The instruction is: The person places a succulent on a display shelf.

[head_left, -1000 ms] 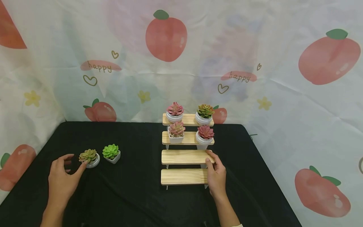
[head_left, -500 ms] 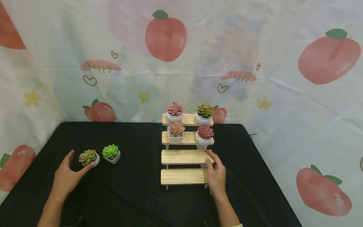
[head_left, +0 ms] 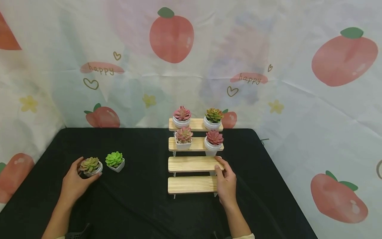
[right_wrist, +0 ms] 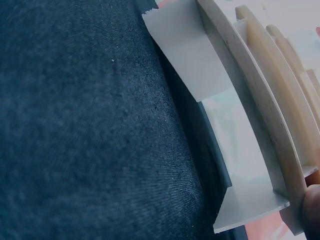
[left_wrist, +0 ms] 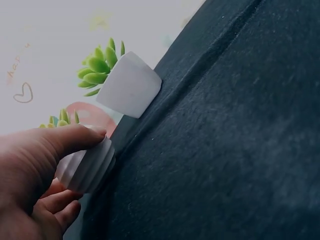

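At the left of the head view, my left hand (head_left: 74, 186) has its thumb and fingers around a small yellow-green succulent (head_left: 89, 164) in a round white pot. The left wrist view shows the thumb on the ribbed pot (left_wrist: 89, 167), fingers on its other side. Just right of it stands a bright green succulent (head_left: 114, 159) in a squarish white pot. My right hand (head_left: 227, 186) grips the right end of a four-step wooden display stand (head_left: 191, 185), on its second step from the front. In the right wrist view only a fingertip (right_wrist: 312, 205) shows beside the stand.
Pink succulents (head_left: 182, 114) and a green-brown succulent (head_left: 214, 115) in white pots fill the stand's upper two steps. The lower two steps are bare wood. Black cloth (head_left: 140, 199) covers the table, with a fruit-print curtain (head_left: 134, 39) behind it.
My left hand has moved right and closed around the yellow-green succulent's pot. The right hand keeps its place on the stand. The head view has shifted slightly.
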### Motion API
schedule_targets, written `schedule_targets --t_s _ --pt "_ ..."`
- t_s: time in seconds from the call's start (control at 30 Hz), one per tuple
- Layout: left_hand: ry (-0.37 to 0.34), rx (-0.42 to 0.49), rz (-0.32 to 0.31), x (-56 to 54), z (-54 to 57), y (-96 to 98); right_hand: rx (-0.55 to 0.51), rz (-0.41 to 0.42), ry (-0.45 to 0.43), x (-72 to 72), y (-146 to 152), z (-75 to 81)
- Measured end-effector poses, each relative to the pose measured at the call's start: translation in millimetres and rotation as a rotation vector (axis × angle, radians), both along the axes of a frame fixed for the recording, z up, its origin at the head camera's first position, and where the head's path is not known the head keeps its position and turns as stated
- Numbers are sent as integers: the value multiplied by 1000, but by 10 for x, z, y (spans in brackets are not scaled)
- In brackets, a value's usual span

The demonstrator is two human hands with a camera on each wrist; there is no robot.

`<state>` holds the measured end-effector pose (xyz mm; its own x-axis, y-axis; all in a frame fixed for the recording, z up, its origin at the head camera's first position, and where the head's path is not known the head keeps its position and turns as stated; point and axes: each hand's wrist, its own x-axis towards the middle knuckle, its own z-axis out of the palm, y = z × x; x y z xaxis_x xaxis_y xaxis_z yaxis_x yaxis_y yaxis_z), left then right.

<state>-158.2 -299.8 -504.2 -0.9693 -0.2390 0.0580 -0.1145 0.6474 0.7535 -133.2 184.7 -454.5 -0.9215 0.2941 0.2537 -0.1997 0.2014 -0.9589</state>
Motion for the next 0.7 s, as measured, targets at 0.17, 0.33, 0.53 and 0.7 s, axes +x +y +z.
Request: schedule_targets --t_s 0.17,0.33,0.53,0.7 --pt "-8 5 16 -12 -21 29 -10 -6 2 -95 61 -197" --pt "-6 11 23 -5 -36 45 -13 0 12 -164 110 -338" --pt "-4 -8 34 10 -39 47 -20 3 24 -173 120 -351" --pt "13 -24 33 25 -44 49 -23 -4 20 -182 122 -365"
